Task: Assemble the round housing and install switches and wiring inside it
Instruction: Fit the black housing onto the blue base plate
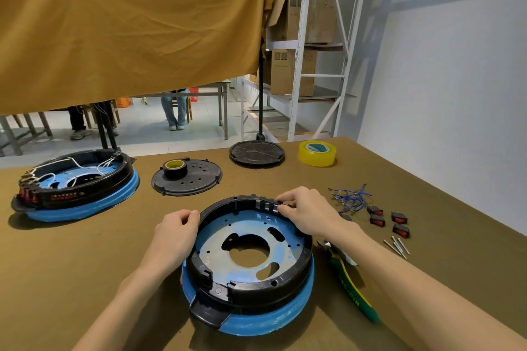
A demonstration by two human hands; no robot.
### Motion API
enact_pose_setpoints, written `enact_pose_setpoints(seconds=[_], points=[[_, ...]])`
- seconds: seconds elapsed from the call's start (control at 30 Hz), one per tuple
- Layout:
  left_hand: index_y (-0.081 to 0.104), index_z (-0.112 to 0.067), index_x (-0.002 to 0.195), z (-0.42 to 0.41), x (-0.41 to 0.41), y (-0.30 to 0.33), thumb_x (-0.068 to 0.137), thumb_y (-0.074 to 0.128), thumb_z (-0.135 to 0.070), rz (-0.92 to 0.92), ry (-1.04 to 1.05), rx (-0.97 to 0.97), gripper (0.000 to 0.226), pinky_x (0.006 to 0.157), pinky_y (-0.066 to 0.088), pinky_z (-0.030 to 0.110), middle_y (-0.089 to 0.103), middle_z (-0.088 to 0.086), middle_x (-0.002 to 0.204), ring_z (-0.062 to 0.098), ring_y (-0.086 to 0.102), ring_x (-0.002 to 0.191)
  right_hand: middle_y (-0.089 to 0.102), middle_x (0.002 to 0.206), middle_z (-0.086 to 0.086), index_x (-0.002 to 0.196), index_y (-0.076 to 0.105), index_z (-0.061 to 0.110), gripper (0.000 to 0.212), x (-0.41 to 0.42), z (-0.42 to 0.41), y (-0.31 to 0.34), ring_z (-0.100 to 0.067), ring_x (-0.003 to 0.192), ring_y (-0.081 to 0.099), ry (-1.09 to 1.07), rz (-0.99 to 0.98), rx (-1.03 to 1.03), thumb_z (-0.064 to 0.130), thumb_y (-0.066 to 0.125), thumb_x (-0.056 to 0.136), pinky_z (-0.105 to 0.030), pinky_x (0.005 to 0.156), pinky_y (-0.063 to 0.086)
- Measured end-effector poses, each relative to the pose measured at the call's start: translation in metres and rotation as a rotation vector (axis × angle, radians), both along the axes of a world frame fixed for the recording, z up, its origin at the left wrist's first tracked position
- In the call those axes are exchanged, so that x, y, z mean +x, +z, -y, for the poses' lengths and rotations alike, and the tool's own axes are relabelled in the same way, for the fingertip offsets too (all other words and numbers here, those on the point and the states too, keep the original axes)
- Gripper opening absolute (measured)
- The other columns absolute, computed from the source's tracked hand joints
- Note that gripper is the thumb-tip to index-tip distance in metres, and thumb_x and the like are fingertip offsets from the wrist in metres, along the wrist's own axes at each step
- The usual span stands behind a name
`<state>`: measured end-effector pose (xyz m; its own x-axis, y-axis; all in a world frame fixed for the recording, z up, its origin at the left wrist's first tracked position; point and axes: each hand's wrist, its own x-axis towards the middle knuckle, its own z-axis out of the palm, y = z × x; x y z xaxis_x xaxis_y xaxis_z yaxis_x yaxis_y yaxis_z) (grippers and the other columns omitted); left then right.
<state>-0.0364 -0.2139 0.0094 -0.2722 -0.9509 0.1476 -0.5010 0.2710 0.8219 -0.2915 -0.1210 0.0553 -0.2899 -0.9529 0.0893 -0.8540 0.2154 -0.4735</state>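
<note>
from my feed i see two bare forearms coming up from the bottom edge, no sleeves showing anywhere along them. the left hand (175, 232) and right hand (309, 214) wear no gloves, rings, watch or bands. fingernails look short and unpainted.

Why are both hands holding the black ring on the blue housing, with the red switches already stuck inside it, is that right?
Not quite. Both hands, left hand and right hand, do hold the black ring on the blue housing. But the red switches are not inside it; they lie loose on the table to its right, as the head view shows.
</note>
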Motion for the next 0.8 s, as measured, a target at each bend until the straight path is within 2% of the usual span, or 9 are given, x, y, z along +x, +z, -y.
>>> enact_pose_setpoints(seconds=[0.17, 0.37, 0.5, 0.6, 0.7, 0.77, 0.8], points=[[0.058, -0.003, 0.077, 0.0, -0.003, 0.001, 0.109, 0.044, -0.033, 0.03, 0.019, -0.026, 0.046, 0.061, 0.036, 0.035, 0.052, 0.008, 0.065, 0.021, 0.048, 0.064, 0.069, 0.13, -0.002, 0.136, 0.067, 0.024, 0.034, -0.002, 0.0, 0.0, -0.02, 0.113, 0.064, 0.006, 0.021, 0.012, 0.032, 0.059, 0.103, -0.035, 0.093, 0.054], [0.054, -0.008, 0.072, 0.004, -0.003, 0.0, 0.109, 0.043, -0.033, 0.062, 0.008, -0.032, 0.046, 0.059, 0.035, 0.034, 0.049, 0.003, 0.061, 0.02, 0.046, 0.061, 0.071, 0.126, -0.002, 0.135, 0.068, 0.028, 0.034, 0.0, -0.003, 0.003, -0.02, 0.107, 0.066, -0.005, 0.022, 0.01, 0.034, 0.059, 0.103, -0.035, 0.089, 0.056], [0.053, -0.009, 0.07, 0.004, -0.001, -0.002, 0.109, 0.044, -0.034, 0.064, 0.009, -0.049, 0.047, 0.059, 0.034, 0.034, 0.047, 0.001, 0.059, 0.019, 0.046, 0.059, 0.069, 0.131, -0.003, 0.139, 0.064, 0.026, 0.04, 0.0, -0.009, 0.0, -0.02, 0.112, 0.065, -0.038, 0.071, -0.006, 0.039, 0.06, 0.102, -0.035, 0.094, 0.055], [0.058, -0.018, 0.075, -0.002, -0.001, 0.002, 0.11, 0.041, -0.031, 0.061, 0.016, -0.069, 0.041, 0.064, 0.04, 0.033, 0.057, -0.002, 0.068, 0.017, 0.054, 0.07, 0.067, 0.131, -0.002, 0.141, 0.06, 0.02, 0.048, -0.005, -0.018, -0.001, -0.017, 0.113, 0.064, -0.09, 0.165, -0.041, 0.046, 0.058, 0.101, -0.029, 0.092, 0.05], [0.068, -0.02, 0.111, -0.014, -0.002, 0.012, 0.109, 0.04, -0.025, 0.043, 0.087, -0.243, 0.029, 0.088, 0.052, 0.038, 0.067, -0.004, 0.103, 0.017, 0.061, 0.102, 0.077, 0.106, 0.0, 0.115, 0.076, 0.021, 0.029, -0.01, -0.026, -0.005, -0.011, 0.091, 0.07, -0.099, 0.252, 0.011, 0.04, 0.059, 0.102, -0.029, 0.079, 0.056], [0.066, -0.024, 0.117, -0.03, -0.011, 0.026, 0.106, 0.047, -0.024, 0.035, 0.059, -0.396, 0.022, 0.087, 0.054, 0.033, 0.065, -0.01, 0.106, 0.01, 0.062, 0.102, 0.078, 0.092, -0.002, 0.104, 0.08, 0.022, 0.025, -0.011, -0.029, -0.006, -0.01, 0.075, 0.068, -0.105, 0.3, 0.013, 0.037, 0.06, 0.102, -0.023, 0.061, 0.053], [0.065, -0.028, 0.116, -0.04, -0.018, 0.031, 0.104, 0.05, -0.025, 0.074, -0.022, -0.447, 0.019, 0.085, 0.053, 0.028, 0.064, -0.014, 0.105, 0.005, 0.061, 0.1, 0.078, 0.091, -0.005, 0.102, 0.08, 0.021, 0.024, -0.011, -0.03, -0.006, -0.008, 0.068, 0.065, -0.115, 0.343, 0.001, 0.035, 0.062, 0.101, -0.02, 0.053, 0.051]])
